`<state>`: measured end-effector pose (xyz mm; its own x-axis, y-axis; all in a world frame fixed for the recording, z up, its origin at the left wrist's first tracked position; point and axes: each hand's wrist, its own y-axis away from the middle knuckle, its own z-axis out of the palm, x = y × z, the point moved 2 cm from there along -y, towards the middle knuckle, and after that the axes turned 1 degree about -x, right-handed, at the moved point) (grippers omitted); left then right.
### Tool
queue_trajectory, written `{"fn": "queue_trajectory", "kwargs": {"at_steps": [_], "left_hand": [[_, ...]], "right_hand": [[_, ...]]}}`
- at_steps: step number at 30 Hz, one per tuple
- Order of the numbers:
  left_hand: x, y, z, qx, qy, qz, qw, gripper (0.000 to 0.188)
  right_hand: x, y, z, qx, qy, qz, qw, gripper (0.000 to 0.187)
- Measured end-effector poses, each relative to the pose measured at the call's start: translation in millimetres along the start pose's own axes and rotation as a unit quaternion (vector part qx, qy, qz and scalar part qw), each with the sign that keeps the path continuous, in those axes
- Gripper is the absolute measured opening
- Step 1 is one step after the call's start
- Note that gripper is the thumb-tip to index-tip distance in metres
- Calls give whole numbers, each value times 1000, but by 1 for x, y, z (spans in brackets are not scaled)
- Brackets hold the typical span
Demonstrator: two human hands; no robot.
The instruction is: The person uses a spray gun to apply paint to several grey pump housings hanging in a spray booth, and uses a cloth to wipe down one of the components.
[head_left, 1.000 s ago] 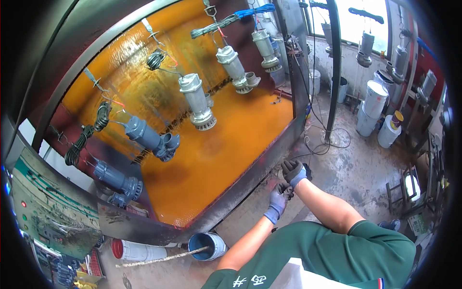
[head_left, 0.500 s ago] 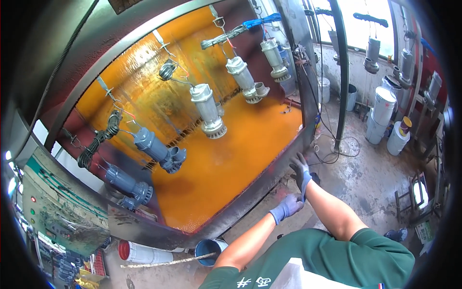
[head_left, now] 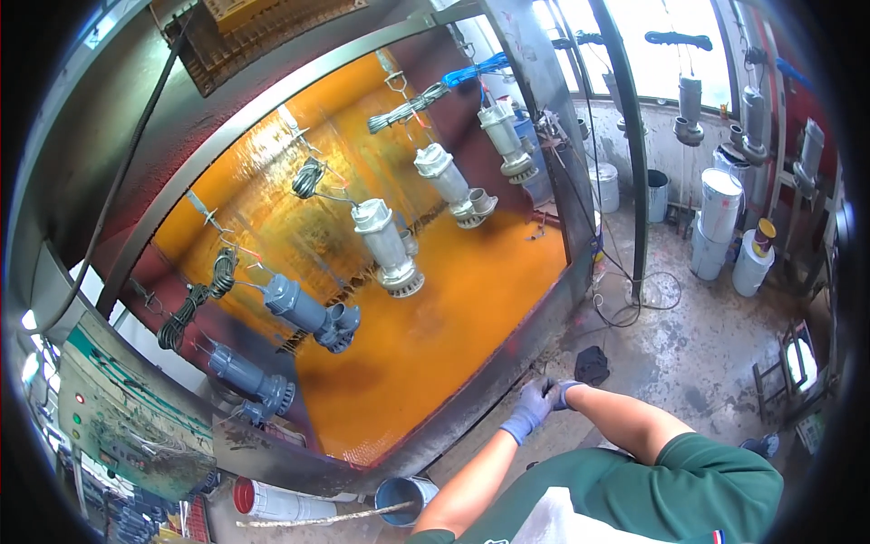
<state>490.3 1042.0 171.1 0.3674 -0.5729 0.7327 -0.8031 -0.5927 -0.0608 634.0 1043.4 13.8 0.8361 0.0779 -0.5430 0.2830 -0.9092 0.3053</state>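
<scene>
We stood on a stained concrete floor [head_left: 698,354] before an orange-coated spray booth [head_left: 435,335], daylight coming through the windows at the far wall. Our gloved left hand [head_left: 528,414] and right hand [head_left: 559,392] met just below the booth's metal front edge [head_left: 507,372], but whether they gripped anything we could not tell; the fingers overlapped and hid it. Five grey pumps [head_left: 388,245] hung on wire hooks inside the booth. More hung at the window, partly cut off. Three pale buckets [head_left: 720,204] stood at right, a blue pail [head_left: 403,496] below us.
</scene>
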Motion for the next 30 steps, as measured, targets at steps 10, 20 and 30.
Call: {"fn": "queue_trajectory", "kwargs": {"at_steps": [10, 20, 30], "left_hand": [[14, -25, 57, -49, -138, -151, 978, 39], [48, -32, 76, -91, -199, -184, 958, 41], [23, -51, 109, -96, -220, -176, 955, 39]], "right_hand": [[-15, 28, -7, -40, 27, 16, 999, 68], [2, 48, 3, -58, 28, -10, 998, 69], [9, 50, 4, -86, 55, -45, 994, 71]]}}
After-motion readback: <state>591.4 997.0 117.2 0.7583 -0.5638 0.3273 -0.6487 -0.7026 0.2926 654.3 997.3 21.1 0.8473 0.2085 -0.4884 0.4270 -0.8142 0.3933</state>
